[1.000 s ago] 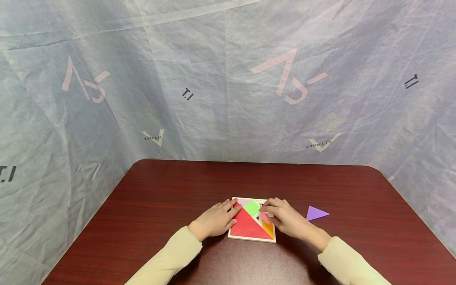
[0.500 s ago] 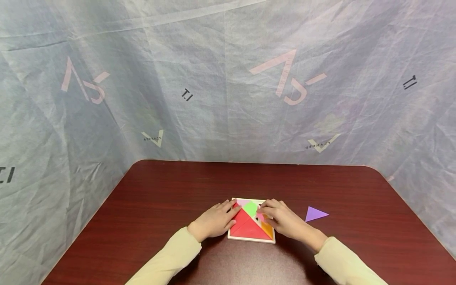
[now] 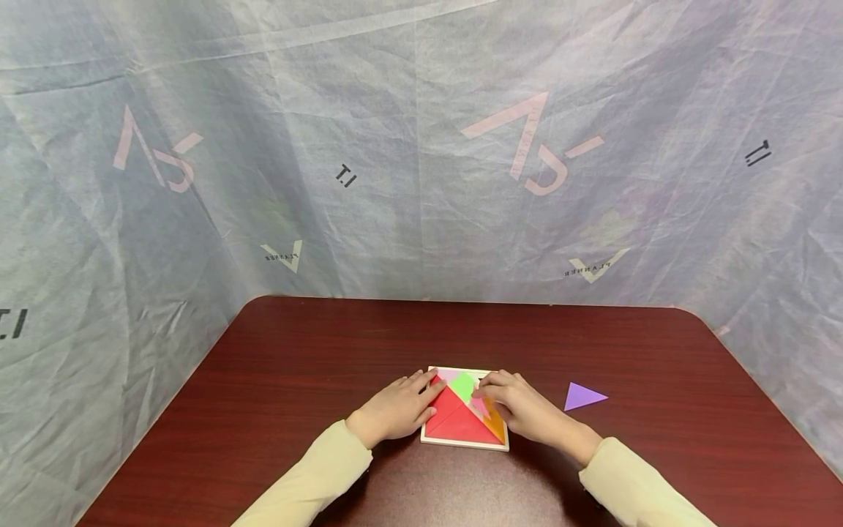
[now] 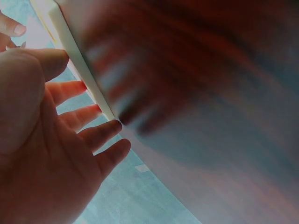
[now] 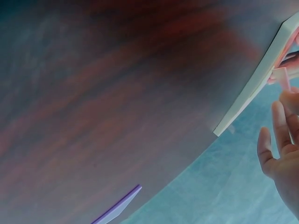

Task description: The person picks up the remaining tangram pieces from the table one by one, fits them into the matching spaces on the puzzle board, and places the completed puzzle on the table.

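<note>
Tray (image 3: 461, 443), left hand (image 3: 394, 411) outspread on it, right hand (image 3: 523, 410) pinching pink piece (image 3: 480, 407), green piece (image 3: 464, 386) (head view only)

A curtained-off booth or small work corner, it seems: creased, pale grey-blue cloth sheeting (image 3: 421, 219) hangs behind and along both sides of a dark red-brown, wood-grain table (image 3: 342, 344) with rounded far corners. The cloth bears large pink angular figures (image 3: 529, 137), small black letters (image 3: 345, 176) and pale yellow V-shaped marks (image 3: 591, 272) with "PLANNER" mirrored across them. The sheeting hides whatever room surrounds it.
</note>
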Demonstrator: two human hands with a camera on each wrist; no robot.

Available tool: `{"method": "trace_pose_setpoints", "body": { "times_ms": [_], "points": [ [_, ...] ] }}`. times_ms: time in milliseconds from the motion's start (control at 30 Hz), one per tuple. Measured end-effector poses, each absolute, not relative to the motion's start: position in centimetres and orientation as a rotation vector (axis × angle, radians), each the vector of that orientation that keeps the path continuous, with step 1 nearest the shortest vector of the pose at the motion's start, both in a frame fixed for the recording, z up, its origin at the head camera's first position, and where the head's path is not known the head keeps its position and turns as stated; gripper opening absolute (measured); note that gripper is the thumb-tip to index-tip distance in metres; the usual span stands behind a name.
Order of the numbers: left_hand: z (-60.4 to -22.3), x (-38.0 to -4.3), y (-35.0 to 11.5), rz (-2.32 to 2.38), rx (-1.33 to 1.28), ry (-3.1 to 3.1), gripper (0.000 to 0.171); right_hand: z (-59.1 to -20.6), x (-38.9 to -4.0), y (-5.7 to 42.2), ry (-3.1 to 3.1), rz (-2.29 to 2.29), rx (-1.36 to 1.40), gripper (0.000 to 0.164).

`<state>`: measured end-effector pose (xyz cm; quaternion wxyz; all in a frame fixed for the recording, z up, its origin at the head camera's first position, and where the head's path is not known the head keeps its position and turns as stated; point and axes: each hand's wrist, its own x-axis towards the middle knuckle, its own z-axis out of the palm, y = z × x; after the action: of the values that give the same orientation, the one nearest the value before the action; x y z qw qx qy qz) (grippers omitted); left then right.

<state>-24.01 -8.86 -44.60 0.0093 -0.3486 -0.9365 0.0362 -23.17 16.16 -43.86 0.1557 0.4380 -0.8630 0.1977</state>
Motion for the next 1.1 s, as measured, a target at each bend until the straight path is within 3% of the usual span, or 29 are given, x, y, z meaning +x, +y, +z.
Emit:
{"method": "trace_pose_setpoints", "body": {
  "times_ms": [1100],
  "points": [
    [-44.52, -23.91, -8.82, 0.116, -1.093, -2.905, 0.047, -43.72, -22.84, 16.24, -2.571, 0.562, 1.235, 0.030]
  ]
}}
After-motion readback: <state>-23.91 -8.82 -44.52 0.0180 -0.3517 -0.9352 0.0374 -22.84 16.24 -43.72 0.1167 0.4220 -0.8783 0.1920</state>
